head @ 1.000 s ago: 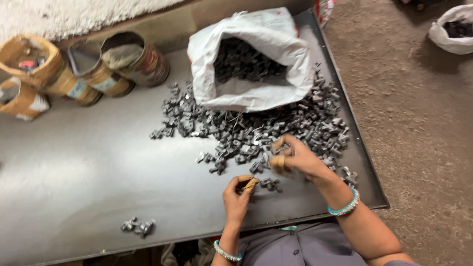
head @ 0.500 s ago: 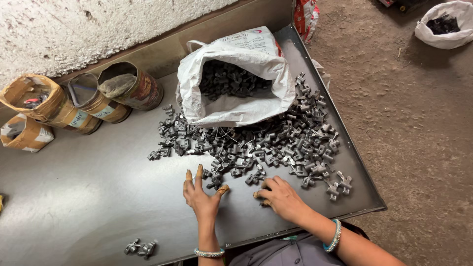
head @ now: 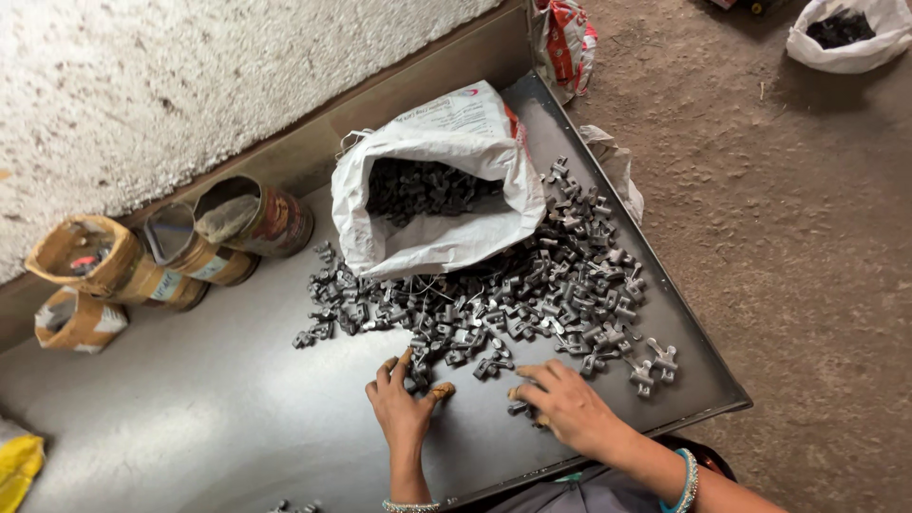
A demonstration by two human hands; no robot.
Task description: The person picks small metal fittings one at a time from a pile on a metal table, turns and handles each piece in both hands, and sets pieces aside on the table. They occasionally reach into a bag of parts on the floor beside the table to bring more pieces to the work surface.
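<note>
- Two hands work the near edge: left hand (head: 404,404) spread flat, fingers open; right hand (head: 570,404) curled over small metal parts (head: 521,407)
- Best to rake few pieces from the heap (head: 513,304)
- White sack (head: 446,190) lies beyond

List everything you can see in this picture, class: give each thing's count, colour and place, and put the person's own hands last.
Metal parts: a large pile, too many to count, dark grey, middle and right of the table.
White sack: one, open, holding more grey parts, behind the pile.
Metal table: one, grey, with a raised rim.
Tins: about four, brown and taped, lying at the table's left.
Second white sack: one, on the dirt floor, top right.
Red and white bag: one, beyond the table's far corner.
Yellow thing: one, bottom left edge.
Left hand: fingers spread at the pile's near edge.
Right hand: resting on parts, blue bangle on the wrist.
</note>
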